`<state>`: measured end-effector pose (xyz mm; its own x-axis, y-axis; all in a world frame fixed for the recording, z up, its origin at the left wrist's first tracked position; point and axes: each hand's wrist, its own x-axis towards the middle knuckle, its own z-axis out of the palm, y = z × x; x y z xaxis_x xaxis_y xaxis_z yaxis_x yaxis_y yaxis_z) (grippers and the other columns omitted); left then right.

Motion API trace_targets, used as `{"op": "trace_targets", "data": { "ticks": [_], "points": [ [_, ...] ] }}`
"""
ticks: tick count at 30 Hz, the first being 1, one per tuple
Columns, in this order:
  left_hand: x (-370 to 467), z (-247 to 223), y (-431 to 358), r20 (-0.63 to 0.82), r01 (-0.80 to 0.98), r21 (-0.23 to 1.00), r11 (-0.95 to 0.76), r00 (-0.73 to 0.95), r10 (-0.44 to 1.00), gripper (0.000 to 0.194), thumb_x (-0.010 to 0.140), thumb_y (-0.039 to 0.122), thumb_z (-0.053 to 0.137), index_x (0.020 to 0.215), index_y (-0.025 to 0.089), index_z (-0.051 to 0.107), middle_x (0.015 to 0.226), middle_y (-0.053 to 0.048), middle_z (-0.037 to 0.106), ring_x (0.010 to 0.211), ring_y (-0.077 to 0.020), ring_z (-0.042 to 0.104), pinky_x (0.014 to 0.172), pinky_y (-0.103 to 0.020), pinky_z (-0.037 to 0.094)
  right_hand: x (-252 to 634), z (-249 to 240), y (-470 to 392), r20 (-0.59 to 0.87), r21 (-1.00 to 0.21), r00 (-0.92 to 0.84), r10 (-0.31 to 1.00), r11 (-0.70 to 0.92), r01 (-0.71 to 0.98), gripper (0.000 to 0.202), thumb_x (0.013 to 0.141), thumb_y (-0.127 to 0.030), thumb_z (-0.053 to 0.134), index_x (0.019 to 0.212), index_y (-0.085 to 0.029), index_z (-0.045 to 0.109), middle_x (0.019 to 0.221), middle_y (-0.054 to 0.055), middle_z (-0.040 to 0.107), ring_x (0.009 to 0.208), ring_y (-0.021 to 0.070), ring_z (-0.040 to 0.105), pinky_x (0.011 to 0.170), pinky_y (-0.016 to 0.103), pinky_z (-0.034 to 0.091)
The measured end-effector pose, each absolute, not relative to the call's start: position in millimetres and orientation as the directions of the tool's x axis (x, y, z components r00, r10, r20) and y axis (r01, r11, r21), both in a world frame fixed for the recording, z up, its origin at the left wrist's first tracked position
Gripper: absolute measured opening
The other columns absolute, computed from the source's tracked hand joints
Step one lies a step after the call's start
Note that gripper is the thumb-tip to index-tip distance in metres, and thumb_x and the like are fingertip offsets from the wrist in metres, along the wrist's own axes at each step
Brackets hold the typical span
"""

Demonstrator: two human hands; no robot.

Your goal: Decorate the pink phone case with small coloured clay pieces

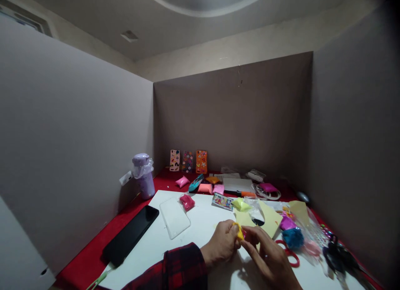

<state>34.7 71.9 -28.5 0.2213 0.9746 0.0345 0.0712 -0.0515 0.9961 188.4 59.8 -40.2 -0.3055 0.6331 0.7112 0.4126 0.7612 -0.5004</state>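
My left hand point(222, 242) is closed around a small yellow piece point(239, 231), holding it between thumb and fingers above the white board point(150, 256). From the right, my right hand point(267, 252) reaches the same yellow piece, its thumb and fingers pinching the piece's edge. A bit of pink or red shows beside the yellow between the fingertips. To the left on the board lie a clear phone case point(175, 217) and a dark pink packet point(187, 202). Just behind my hands are a yellow-green packet point(241, 204) and pale yellow paper point(269, 219).
A black phone point(131, 236) and a purple bottle point(144, 177) are at the left. Three decorated cases point(188, 161) lean at the back. Red-handled scissors point(292, 256), a blue pom-pom point(293, 238) and plastic bags crowd the right. Grey partitions point(234, 119) enclose the table.
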Motion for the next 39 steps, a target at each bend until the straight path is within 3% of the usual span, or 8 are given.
{"op": "trace_targets", "data": {
  "ticks": [4, 10, 17, 22, 28, 33, 39],
  "points": [
    [37.4, -32.8, 71.6, -0.021, -0.018, 0.999, 0.027, 0.28, 0.96, 0.035, 0.094, 0.044, 0.042, 0.086, 0.013, 0.056, 0.056, 0.007, 0.048, 0.037, -0.0032, 0.037, 0.036, -0.017, 0.033, 189.3, -42.5, 62.4, 0.718, -0.479, -0.321, 0.618, 0.773, 0.416, 0.022, 0.09, -0.027, 0.051, 0.112, -0.023, 0.052, 0.085, 0.003, 0.061, 0.066, 0.0162, 0.06, 0.06, 0.027, 0.052],
    [36.4, -27.5, 69.2, -0.006, -0.134, 0.989, 0.065, 0.399, 0.917, 0.042, 0.091, 0.052, 0.043, 0.076, 0.014, 0.054, 0.046, 0.01, 0.038, 0.032, -0.0027, 0.027, 0.033, -0.017, 0.025, 192.4, -44.7, 64.0, 0.684, -0.524, -0.312, 0.659, 0.742, 0.417, 0.029, 0.09, -0.027, 0.052, 0.119, -0.024, 0.051, 0.085, 0.003, 0.058, 0.069, 0.0163, 0.06, 0.062, 0.027, 0.053],
    [34.8, -23.0, 63.9, -0.019, -0.206, 0.97, 0.131, 0.471, 0.882, 0.044, 0.08, 0.059, 0.055, 0.093, 0.017, 0.05, 0.047, 0.009, 0.041, 0.034, -0.0044, 0.03, 0.036, -0.017, 0.02, 192.3, -39.2, 62.3, 0.578, -0.678, -0.359, 0.733, 0.676, 0.288, 0.029, 0.091, -0.032, 0.05, 0.12, -0.028, 0.051, 0.103, 0.005, 0.053, 0.072, 0.0149, 0.058, 0.052, 0.024, 0.048],
    [35.4, -26.5, 65.6, -0.054, -0.174, 0.972, 0.158, 0.488, 0.871, 0.049, 0.079, 0.064, 0.052, 0.09, 0.016, 0.051, 0.049, 0.006, 0.048, 0.031, -0.0051, 0.034, 0.035, -0.017, 0.018, 192.7, -39.6, 63.7, 0.602, -0.666, -0.348, 0.719, 0.692, 0.277, 0.013, 0.092, -0.03, 0.049, 0.099, -0.024, 0.057, 0.086, 0.003, 0.054, 0.074, 0.0169, 0.057, 0.062, 0.027, 0.047],
    [36.9, -29.8, 70.7, -0.027, -0.128, 0.988, 0.092, 0.434, 0.9, 0.06, 0.07, 0.075, 0.051, 0.079, 0.016, 0.049, 0.049, 0.003, 0.053, 0.032, -0.0062, 0.04, 0.033, -0.018, 0.026, 192.1, -39.9, 63.8, 0.608, -0.69, -0.28, 0.743, 0.669, 0.277, 0.017, 0.093, -0.03, 0.047, 0.083, -0.022, 0.059, 0.08, 0.002, 0.056, 0.077, 0.018, 0.057, 0.069, 0.028, 0.045],
    [35.7, -27.1, 71.2, -0.048, -0.083, 0.992, 0.097, 0.466, 0.884, 0.065, 0.067, 0.078, 0.05, 0.084, 0.015, 0.049, 0.055, 0.001, 0.057, 0.033, -0.0075, 0.044, 0.035, -0.019, 0.029, 192.8, -41.3, 62.2, 0.576, -0.73, -0.211, 0.79, 0.613, 0.302, 0.024, 0.093, -0.035, 0.046, 0.076, -0.022, 0.057, 0.072, 0.0, 0.058, 0.068, 0.0169, 0.058, 0.062, 0.027, 0.043],
    [33.8, -31.6, 71.1, -0.044, -0.032, 0.997, 0.068, 0.488, 0.872, 0.063, 0.068, 0.076, 0.051, 0.08, 0.013, 0.054, 0.056, 0.001, 0.054, 0.038, -0.0058, 0.042, 0.039, -0.019, 0.03, 194.0, -44.2, 64.4, 0.599, -0.694, -0.187, 0.779, 0.621, 0.363, 0.022, 0.091, -0.037, 0.049, 0.078, -0.022, 0.058, 0.073, 0.0, 0.059, 0.067, 0.0165, 0.06, 0.06, 0.025, 0.045]
  ]
}}
